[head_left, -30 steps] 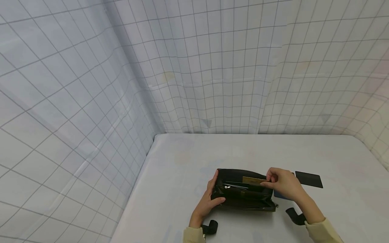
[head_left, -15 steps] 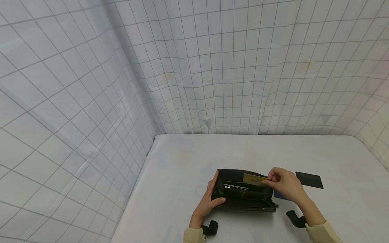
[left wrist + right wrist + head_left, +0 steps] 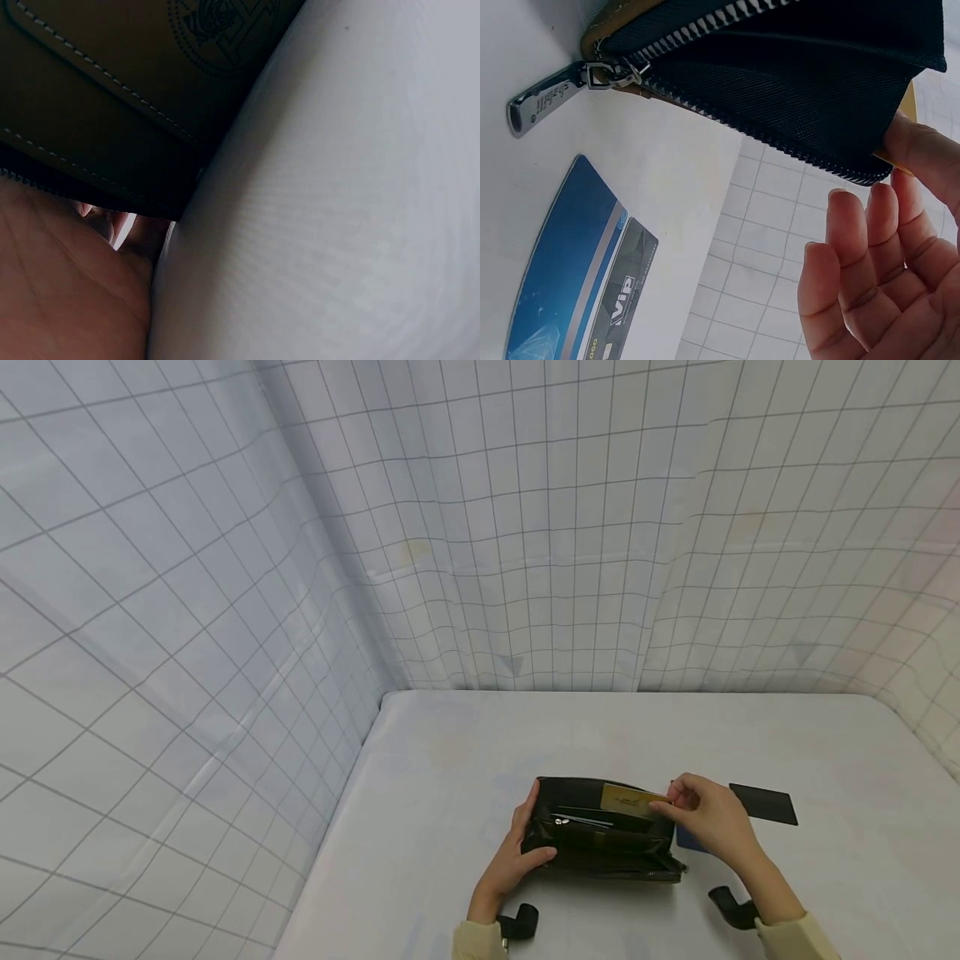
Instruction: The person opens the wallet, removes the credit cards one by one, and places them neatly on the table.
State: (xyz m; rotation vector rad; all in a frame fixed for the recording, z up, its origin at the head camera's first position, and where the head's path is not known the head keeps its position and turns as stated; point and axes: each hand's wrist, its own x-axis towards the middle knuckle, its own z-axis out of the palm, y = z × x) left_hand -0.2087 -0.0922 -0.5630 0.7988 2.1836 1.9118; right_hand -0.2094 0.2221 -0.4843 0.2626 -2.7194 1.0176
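One gold card [image 3: 626, 799], right fingers [image 3: 686, 783] pinching its end

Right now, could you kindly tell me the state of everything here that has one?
Wallet: unzipped, mouth open
Gold card: partly inside the wallet, upper part showing
Left hand: gripping the wallet's left end
Right hand: pinching the gold card
Blue card: lying flat on the table
Dark VIP card: lying flat
Zipper pull: sticking out

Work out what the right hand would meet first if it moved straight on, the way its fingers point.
Beyond the card it pinches, the right hand would probably meet the wallet first, near its back wall. Depth is unclear, so it may already be touching it.
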